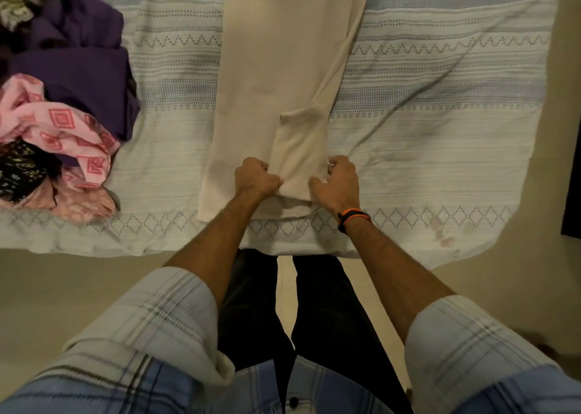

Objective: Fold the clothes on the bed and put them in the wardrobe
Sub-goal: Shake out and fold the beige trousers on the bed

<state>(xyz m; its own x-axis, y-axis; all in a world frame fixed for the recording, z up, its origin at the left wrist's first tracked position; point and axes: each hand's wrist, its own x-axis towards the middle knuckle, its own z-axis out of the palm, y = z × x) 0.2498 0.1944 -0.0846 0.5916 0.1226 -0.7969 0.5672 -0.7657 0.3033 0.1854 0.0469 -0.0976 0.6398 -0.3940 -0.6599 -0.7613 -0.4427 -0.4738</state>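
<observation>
Now the beige garment lies stretched lengthwise down the middle of the bed, one sleeve doubled back over its near end. Both my arms reach straight forward, shirt cuffs rolled to the elbows. My left hand has curled fingers bunching the sleeve's left edge; my right hand, banded at the wrist, pinches its right edge. Crumpled purple and pink clothes are heaped at the bed's left side.

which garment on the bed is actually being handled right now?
The beige garment, spread flat mid-bed: left hand and right hand both grip its folded sleeve. The purple garment and pink patterned garment lie untouched in the left-side heap.
</observation>
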